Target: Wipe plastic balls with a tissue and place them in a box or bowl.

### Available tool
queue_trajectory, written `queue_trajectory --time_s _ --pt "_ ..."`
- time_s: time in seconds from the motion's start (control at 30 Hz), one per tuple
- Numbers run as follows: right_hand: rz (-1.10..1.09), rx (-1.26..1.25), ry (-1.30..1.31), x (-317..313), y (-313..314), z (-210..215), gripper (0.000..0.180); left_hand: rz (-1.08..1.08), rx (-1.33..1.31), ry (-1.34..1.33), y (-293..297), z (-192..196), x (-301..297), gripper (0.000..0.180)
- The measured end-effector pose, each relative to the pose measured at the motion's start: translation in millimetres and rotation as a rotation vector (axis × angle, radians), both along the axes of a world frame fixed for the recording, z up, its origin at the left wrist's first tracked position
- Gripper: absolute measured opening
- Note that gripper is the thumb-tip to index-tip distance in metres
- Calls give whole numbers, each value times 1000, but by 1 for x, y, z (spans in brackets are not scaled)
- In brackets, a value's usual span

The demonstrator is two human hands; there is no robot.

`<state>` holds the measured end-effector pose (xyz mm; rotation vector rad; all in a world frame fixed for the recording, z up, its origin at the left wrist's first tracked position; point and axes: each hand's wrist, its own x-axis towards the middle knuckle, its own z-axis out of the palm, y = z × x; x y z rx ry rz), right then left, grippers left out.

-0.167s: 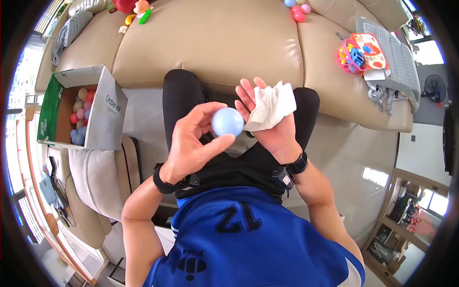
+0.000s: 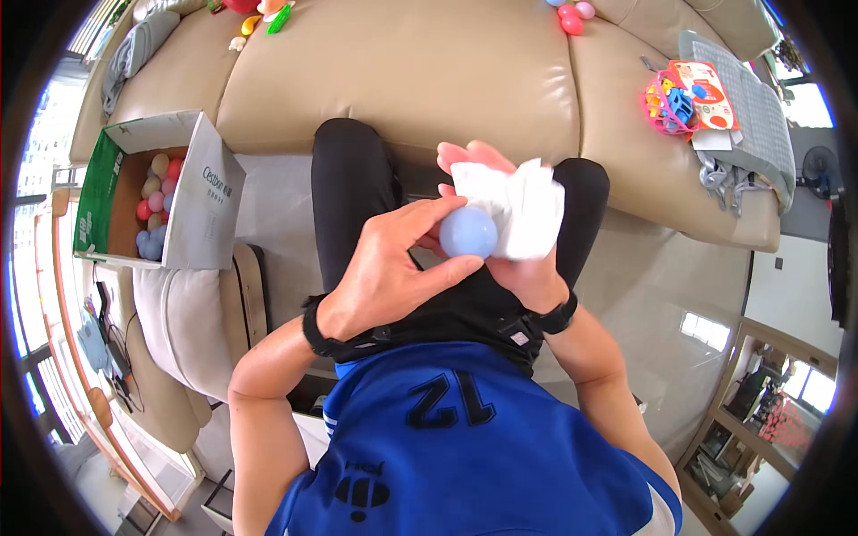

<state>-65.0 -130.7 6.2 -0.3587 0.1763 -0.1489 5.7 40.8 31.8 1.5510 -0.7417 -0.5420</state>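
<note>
Your left hand (image 2: 384, 255) grips the ball (image 2: 468, 233) between fingertips above and thumb below, probably because pinching its edges leaves most of the surface bare. Your right hand (image 2: 529, 279) is unclenched, fingers stretched beyond the tissue (image 2: 525, 210) that covers the palm; a spread palm likely supports something so limp. The ball sits just left of the tissue; whether they touch can't be told. Well left of your left fingers stands the box (image 2: 212, 210).

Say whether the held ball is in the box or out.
Out: the left hand holds the blue ball, away from the box.
</note>
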Motion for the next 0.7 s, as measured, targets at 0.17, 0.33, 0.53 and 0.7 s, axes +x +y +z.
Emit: queue_trajectory --time_s 0.17,0.33,0.53,0.7 --pt "-80 -1179 -152 -5 9 -16 42 -84 101 148 -4 -13 -1 40" --pt "132 -254 89 -2 10 -12 43 82 -22 -638 -12 -21 -2 51" --pt "-191 -1230 -90 1 13 -12 41 -59 -69 537 -1 -26 11 41" --pt "-297 -1666 -455 2 1 -11 37 -18 -157 625 -3 -24 5 34"
